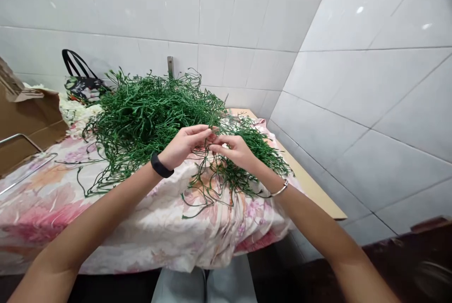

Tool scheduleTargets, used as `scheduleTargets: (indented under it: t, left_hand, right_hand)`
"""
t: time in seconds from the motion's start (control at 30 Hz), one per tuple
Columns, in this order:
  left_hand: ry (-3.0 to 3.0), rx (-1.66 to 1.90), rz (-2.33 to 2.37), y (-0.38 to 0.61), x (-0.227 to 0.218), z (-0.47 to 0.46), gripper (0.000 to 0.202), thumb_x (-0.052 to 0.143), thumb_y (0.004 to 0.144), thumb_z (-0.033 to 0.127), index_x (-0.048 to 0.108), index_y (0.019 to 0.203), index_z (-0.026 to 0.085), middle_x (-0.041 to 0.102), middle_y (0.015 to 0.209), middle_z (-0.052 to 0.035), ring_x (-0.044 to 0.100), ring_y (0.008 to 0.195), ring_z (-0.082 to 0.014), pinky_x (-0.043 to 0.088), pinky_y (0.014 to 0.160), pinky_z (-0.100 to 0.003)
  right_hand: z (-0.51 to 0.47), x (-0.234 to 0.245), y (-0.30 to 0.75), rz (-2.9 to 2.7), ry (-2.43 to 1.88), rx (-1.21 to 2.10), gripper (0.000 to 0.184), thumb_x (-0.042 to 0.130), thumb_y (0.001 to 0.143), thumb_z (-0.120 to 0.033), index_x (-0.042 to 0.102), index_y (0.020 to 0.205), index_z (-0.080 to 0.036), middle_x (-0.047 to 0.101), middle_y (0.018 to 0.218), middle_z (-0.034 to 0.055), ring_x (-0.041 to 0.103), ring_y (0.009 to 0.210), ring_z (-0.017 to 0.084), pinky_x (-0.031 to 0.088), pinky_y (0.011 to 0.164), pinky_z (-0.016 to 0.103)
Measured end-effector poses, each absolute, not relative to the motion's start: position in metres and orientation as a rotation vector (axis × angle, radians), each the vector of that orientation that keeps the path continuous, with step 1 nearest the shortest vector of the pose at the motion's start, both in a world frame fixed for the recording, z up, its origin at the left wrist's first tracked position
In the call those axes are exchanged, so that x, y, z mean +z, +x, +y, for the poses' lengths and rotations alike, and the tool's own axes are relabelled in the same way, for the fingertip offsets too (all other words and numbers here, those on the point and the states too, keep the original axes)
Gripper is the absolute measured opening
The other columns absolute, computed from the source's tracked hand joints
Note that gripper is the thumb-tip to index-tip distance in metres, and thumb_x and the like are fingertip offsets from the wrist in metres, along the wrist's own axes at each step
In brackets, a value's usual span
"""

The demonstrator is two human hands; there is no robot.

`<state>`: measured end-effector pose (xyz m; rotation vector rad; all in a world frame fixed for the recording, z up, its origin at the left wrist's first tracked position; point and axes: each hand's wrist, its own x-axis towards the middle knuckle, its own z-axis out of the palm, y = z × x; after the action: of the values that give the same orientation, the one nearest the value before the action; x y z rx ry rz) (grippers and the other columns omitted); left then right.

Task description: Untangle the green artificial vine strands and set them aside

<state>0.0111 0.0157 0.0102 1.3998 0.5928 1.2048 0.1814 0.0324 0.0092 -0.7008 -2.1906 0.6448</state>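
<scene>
Both hands meet over the near edge of the green stems. My left hand [185, 143], with a black band at the wrist, pinches thin green plastic-looking stems [206, 157] that hang down between the hands. Close against its fingertips, my right hand [236, 152] has its thumb and fingers closed on the same stems; the exact grip is partly hidden. Behind the left hand rises a large heap of green branching stems [151, 105]. A smaller pile of similar stems [261, 152] lies beneath and beyond the right hand.
A floral cloth [141, 227] covers the table, bunched at the front. Cream flowers [79, 114], a black floral bag [86, 86], a cardboard box [28, 124] and a metal wire frame [24, 135] are at the left. Tiled walls [219, 15] bound the back and right.
</scene>
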Motion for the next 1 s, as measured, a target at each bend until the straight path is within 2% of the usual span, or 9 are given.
scheduleTargets:
  t: [0.1,0.2,0.33,0.5,0.63,0.83,1.0]
  left_hand:
    - [1.606,1.189,0.693,0.006,0.015,0.014,0.035,0.069,0.066,0.024,0.059,0.099,0.015,0.061,0.088,-0.0035,0.056,0.075,-0.0094,0.045,0.064,-0.02]
    - [1.591,1.109,0.766,0.002,0.017,0.013,0.044,0.071,0.064,0.023,0.053,0.104,0.015,0.061,0.088,-0.0041,0.058,0.075,-0.0108,0.046,0.065,-0.023]
    - [1.574,1.067,0.741,0.001,0.014,0.013,0.034,0.07,0.065,0.021,0.055,0.094,0.012,0.062,0.085,-0.0046,0.059,0.078,-0.0112,0.045,0.07,-0.024]
    - [1.545,1.107,0.666,0.003,0.012,0.014,0.026,0.07,0.064,0.016,0.053,0.084,0.012,0.061,0.08,-0.0011,0.058,0.073,-0.008,0.045,0.064,-0.019]
    - [1.533,1.026,0.654,0.002,0.015,0.012,0.026,0.07,0.063,0.014,0.056,0.084,0.012,0.061,0.076,-0.0001,0.058,0.068,-0.0066,0.044,0.06,-0.017]
    - [1.521,1.036,0.593,0.007,0.01,0.011,0.016,0.066,0.07,0.017,0.061,0.085,0.013,0.062,0.072,0.0008,0.055,0.064,-0.0044,0.041,0.061,-0.016]
    - [1.524,1.025,0.603,0.005,0.009,0.012,0.013,0.066,0.07,0.022,0.059,0.075,0.013,0.056,0.061,0.0034,0.05,0.058,-0.0043,0.038,0.056,-0.017]
  right_hand:
    - [0.033,0.006,0.186,-2.136,-0.663,0.648,0.021,0.052,0.08,-0.032,0.062,0.08,-0.014,0.061,0.073,0.0019,0.054,0.068,0.009,0.042,0.067,0.023]
    - [0.033,0.007,0.187,-2.088,-0.657,0.536,0.018,0.053,0.08,-0.03,0.063,0.084,-0.015,0.062,0.077,0.0027,0.055,0.071,0.01,0.043,0.067,0.024]
    - [0.028,0.006,0.185,-2.045,-0.631,0.376,0.014,0.057,0.077,-0.029,0.066,0.078,-0.017,0.064,0.075,0.003,0.057,0.071,0.011,0.045,0.068,0.027]
    - [0.022,0.004,0.186,-1.985,-0.63,0.312,0.01,0.061,0.074,-0.025,0.067,0.076,-0.018,0.066,0.074,0.0029,0.059,0.069,0.011,0.047,0.066,0.027]
    - [0.019,0.006,0.188,-1.977,-0.564,0.358,0.009,0.063,0.072,-0.023,0.069,0.079,-0.02,0.065,0.075,0.0021,0.059,0.069,0.011,0.047,0.065,0.027]
    - [0.023,0.008,0.188,-1.938,-0.514,0.439,0.015,0.063,0.073,-0.02,0.069,0.085,-0.024,0.063,0.078,0.0018,0.058,0.072,0.01,0.047,0.065,0.026]
    - [0.021,0.008,0.188,-1.928,-0.533,0.488,0.012,0.063,0.073,-0.021,0.069,0.083,-0.022,0.066,0.079,0.0016,0.06,0.073,0.011,0.048,0.067,0.027]
